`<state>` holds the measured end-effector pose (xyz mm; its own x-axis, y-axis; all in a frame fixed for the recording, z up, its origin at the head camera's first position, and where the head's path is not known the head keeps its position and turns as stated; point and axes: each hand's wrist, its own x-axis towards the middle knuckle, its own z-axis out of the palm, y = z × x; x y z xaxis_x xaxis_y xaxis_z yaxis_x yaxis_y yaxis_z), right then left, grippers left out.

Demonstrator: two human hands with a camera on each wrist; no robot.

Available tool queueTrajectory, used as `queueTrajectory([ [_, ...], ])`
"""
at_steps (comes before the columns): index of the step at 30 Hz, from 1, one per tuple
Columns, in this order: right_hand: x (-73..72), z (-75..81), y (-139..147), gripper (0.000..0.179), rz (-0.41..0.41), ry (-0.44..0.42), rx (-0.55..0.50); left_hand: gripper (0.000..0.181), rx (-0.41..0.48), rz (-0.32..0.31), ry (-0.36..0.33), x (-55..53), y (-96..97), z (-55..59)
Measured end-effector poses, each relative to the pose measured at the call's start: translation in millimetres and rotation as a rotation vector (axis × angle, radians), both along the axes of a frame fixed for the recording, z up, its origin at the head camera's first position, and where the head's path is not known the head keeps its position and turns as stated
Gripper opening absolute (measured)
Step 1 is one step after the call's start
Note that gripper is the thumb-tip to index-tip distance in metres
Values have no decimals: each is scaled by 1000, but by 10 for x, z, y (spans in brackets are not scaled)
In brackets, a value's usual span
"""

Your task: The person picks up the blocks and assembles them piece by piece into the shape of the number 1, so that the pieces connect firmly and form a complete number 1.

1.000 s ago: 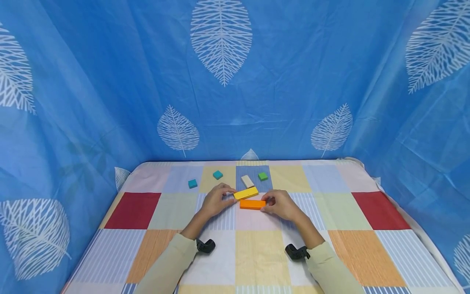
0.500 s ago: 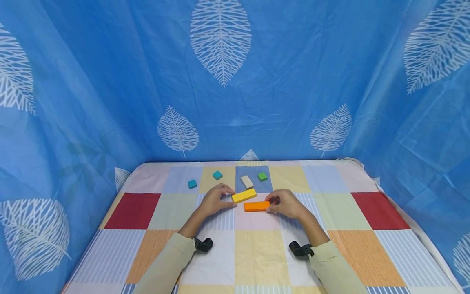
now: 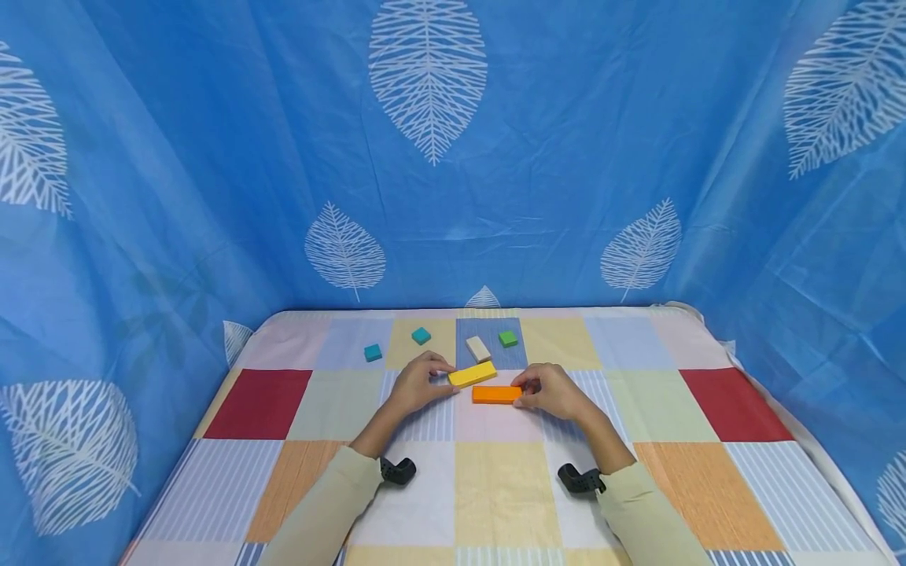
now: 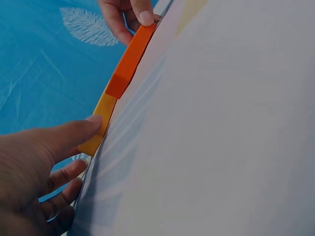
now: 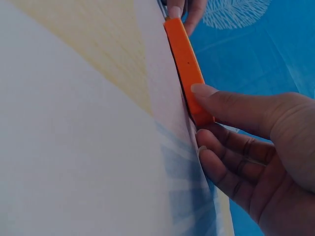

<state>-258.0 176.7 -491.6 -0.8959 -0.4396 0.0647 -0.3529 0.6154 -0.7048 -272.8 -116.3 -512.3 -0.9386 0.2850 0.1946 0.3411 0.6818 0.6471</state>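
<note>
A yellow oblong block [image 3: 472,374] lies aslant on the patchwork cloth, its left end pinched between the thumb and fingers of my left hand [image 3: 419,383]. Just nearer to me and a little to the right is an orange oblong block [image 3: 497,395], which my right hand [image 3: 552,391] pinches by its right end. In the right wrist view the thumb [image 5: 204,90] presses the near side of the orange block, with the lower fingers loosely bent beneath. From the left wrist, the orange block overlaps the far part of the yellow block [image 4: 101,118].
Beyond the hands lie a cream block [image 3: 478,348], a small green block [image 3: 508,339] and two teal blocks, one teal block [image 3: 421,336] farther back than the other teal block [image 3: 373,353]. A blue leaf-print curtain [image 3: 531,157] surrounds the table's back and sides.
My right hand has drawn the orange block a little to the right, while the yellow block has shifted slightly left with my left hand. Over the last half second both hands are nearly still.
</note>
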Motion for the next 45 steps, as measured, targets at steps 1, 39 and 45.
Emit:
queueTrajectory([
  [1, -3, -2, 5, 23, -1, 2, -2, 35, 0, -1, 4, -4, 2, 1],
  [39, -45, 228, 259, 22, 18, 17, -154, 28, 80, -240, -74, -62, -269, 137],
  [45, 19, 181, 273, 22, -27, 3, -134, 28, 70, -254, -107, 63, -264, 56],
])
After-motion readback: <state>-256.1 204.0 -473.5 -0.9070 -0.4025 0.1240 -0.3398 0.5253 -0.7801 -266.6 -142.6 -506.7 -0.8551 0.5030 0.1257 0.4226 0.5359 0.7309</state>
